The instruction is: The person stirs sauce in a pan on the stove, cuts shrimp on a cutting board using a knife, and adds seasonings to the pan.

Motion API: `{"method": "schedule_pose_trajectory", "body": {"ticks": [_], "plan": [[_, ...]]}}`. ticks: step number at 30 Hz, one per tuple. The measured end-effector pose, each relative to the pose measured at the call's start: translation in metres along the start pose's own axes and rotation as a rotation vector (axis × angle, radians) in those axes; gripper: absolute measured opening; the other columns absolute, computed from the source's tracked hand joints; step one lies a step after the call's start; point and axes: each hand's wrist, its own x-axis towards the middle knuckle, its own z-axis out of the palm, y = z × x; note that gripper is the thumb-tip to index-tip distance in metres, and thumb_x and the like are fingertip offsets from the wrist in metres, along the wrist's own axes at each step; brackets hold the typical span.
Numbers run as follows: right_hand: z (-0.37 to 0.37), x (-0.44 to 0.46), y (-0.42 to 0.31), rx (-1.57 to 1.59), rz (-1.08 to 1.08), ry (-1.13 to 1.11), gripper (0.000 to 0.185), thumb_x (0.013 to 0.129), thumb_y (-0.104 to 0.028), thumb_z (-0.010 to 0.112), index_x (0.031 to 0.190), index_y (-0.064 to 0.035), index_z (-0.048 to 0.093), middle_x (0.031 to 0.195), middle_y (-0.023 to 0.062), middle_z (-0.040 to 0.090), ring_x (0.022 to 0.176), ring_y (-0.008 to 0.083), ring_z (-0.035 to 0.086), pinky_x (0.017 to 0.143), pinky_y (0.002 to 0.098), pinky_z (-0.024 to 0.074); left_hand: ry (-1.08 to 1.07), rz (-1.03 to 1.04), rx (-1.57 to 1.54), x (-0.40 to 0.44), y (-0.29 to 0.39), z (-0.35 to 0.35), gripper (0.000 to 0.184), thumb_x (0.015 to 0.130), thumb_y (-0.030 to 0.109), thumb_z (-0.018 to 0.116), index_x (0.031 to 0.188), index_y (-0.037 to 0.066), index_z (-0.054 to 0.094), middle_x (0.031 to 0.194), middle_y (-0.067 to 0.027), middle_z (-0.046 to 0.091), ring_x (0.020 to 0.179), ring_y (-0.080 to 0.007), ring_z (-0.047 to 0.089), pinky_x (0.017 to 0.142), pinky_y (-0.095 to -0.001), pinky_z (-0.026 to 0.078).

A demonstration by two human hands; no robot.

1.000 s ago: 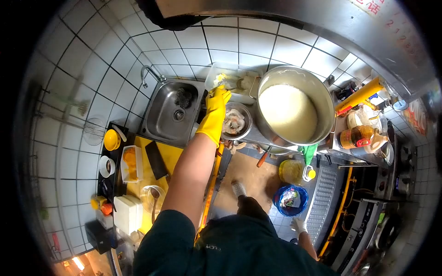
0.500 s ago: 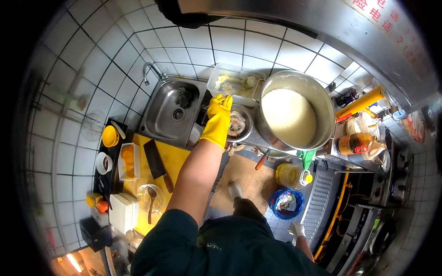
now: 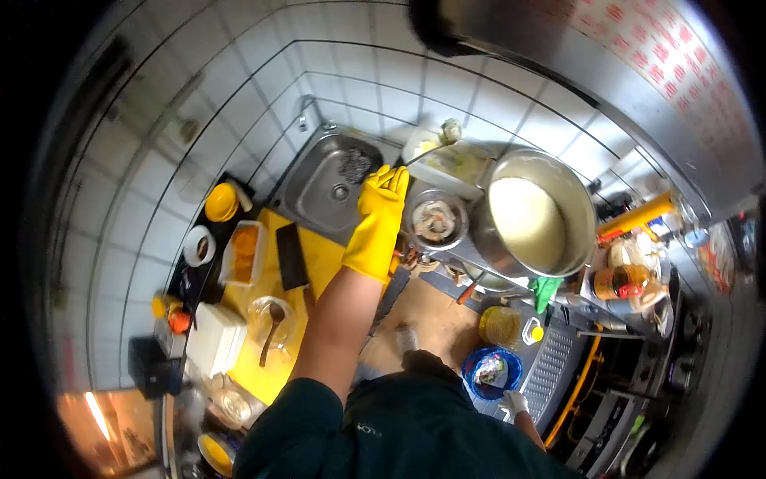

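Note:
My left hand (image 3: 381, 195), in a yellow rubber glove, is closed around the thin handle of a ladle (image 3: 450, 132). The ladle's head is above a clear plastic tub (image 3: 439, 180) that has pale yellow bits in it, by the tiled wall. Just right of this hand sits a metal bowl (image 3: 461, 231) with whitish pieces inside. A large steel pot (image 3: 586, 209) of pale liquid stands beyond the bowl. My right hand (image 3: 513, 404), in a white glove, hangs low beside a blue waste bin (image 3: 471, 378), fingers stretched out and holding nothing visible.
A steel sink (image 3: 307, 191) is at the left with a dark scrubber (image 3: 355, 165). On the yellow cutting board (image 3: 246, 370) lie a cleaver (image 3: 291, 255) and a clear bowl (image 3: 259, 319) with a wooden spoon (image 3: 273, 331). An oil jug (image 3: 501, 326) stands on the floor.
The ladle's head has risen out of the clear tub to above it. The view has shifted, so the sink and pot appear farther right and lower. My right hand stays low by the bin.

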Motion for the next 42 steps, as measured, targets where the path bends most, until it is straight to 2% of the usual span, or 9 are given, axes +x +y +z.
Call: {"method": "schedule_pose_trajectory", "body": {"ticks": [3, 5, 9, 15, 25, 32, 35, 39, 42], "plan": [[-0.039, 0.108, 0.033, -0.54, -0.204, -0.282, 0.026, 0.1, -0.023, 0.051, 0.111, -0.0046, 0.066, 0.087, 0.0133, 0.069, 0.075, 0.0313, 0.071, 0.065, 0.0453, 0.0582, -0.023, 0.062, -0.084, -0.069, 0.07, 0.012, 0.037, 0.103, 0.019, 0.05, 0.124, -0.011, 0.057, 0.123, -0.0261, 0.065, 0.125, -0.046, 0.058, 0.115, -0.0565, 0.045], [-0.016, 0.095, -0.019, -1.488, -0.624, -0.158, 0.032, 0.08, -0.039, 0.078, 0.095, -0.0109, 0.073, 0.087, 0.0145, 0.074, 0.083, 0.0362, 0.073, 0.072, 0.0453, 0.0574, -0.288, 0.683, 0.686, -0.096, 0.119, -0.023, 0.039, 0.102, 0.018, 0.05, 0.129, -0.011, 0.055, 0.129, -0.0277, 0.063, 0.128, -0.0465, 0.056, 0.115, -0.0597, 0.043], [0.023, 0.143, -0.077, -1.915, -0.863, -0.187, 0.038, 0.08, -0.043, 0.079, 0.103, -0.0126, 0.073, 0.094, 0.015, 0.074, 0.08, 0.0367, 0.07, 0.074, 0.046, 0.0577, -0.265, 0.35, -0.123, -0.284, 0.233, -0.042, 0.042, 0.102, 0.02, 0.053, 0.132, -0.01, 0.054, 0.132, -0.0254, 0.063, 0.127, -0.0424, 0.058, 0.113, -0.0568, 0.045], [0.121, 0.141, -0.161, -0.285, -0.093, -0.338, 0.034, 0.086, -0.038, 0.075, 0.11, -0.0143, 0.069, 0.099, 0.0106, 0.072, 0.072, 0.0307, 0.067, 0.066, 0.0465, 0.0565, -0.281, 0.969, 0.027, -0.523, 0.334, -0.178, 0.049, 0.101, 0.024, 0.059, 0.137, -0.009, 0.054, 0.139, -0.0265, 0.06, 0.131, -0.0408, 0.056, 0.116, -0.0541, 0.043], [0.329, -0.015, -0.162, -0.932, -0.352, -0.382, 0.027, 0.096, -0.024, 0.063, 0.115, -0.0052, 0.068, 0.101, 0.0091, 0.069, 0.078, 0.0239, 0.069, 0.066, 0.0345, 0.0572, 0.714, 1.63, 0.467, -0.774, 0.404, -0.38, 0.039, 0.103, 0.018, 0.06, 0.132, -0.009, 0.06, 0.128, -0.0261, 0.065, 0.119, -0.0398, 0.065, 0.111, -0.0489, 0.049], [0.393, -0.05, -0.097, -1.029, -0.372, -0.478, 0.026, 0.1, -0.022, 0.056, 0.119, -0.0072, 0.066, 0.097, 0.0086, 0.069, 0.077, 0.0226, 0.07, 0.064, 0.0338, 0.0564, 1.074, 1.017, 2.001, -0.803, 0.47, -0.432, 0.025, 0.096, 0.01, 0.062, 0.12, 0.006, 0.068, 0.115, -0.0228, 0.07, 0.104, -0.042, 0.069, 0.088, -0.0452, 0.057], [0.401, -0.094, -0.066, -1.051, -0.496, -0.521, 0.025, 0.101, -0.023, 0.055, 0.119, -0.0085, 0.064, 0.093, 0.007, 0.067, 0.072, 0.0218, 0.068, 0.062, 0.0331, 0.0544, 1.214, 0.315, 2.268, -0.802, 0.475, -0.399, 0.021, 0.098, 0.018, 0.06, 0.114, 0.007, 0.066, 0.106, -0.0204, 0.07, 0.097, -0.0413, 0.071, 0.082, -0.0484, 0.058], [0.381, -0.076, -0.048, -0.97, -0.336, -0.593, 0.02, 0.102, -0.024, 0.053, 0.111, -0.0098, 0.064, 0.089, 0.0055, 0.064, 0.068, 0.0232, 0.064, 0.059, 0.0351, 0.051, 0.961, 0.751, 2.267, -0.816, 0.506, -0.416, 0.023, 0.093, 0.021, 0.063, 0.115, 0.01, 0.064, 0.102, -0.0182, 0.071, 0.087, -0.0428, 0.072, 0.071, -0.0538, 0.059], [0.37, -0.073, -0.05, -1.049, -0.242, -0.614, 0.022, 0.102, -0.024, 0.049, 0.111, -0.0098, 0.063, 0.086, 0.0054, 0.062, 0.064, 0.0242, 0.061, 0.055, 0.037, 0.0487, 1.086, 0.407, 2.383, -0.813, 0.495, -0.394, 0.021, 0.092, 0.023, 0.066, 0.108, 0.01, 0.067, 0.1, -0.0174, 0.071, 0.085, -0.042, 0.072, 0.071, -0.0527, 0.058]]}}
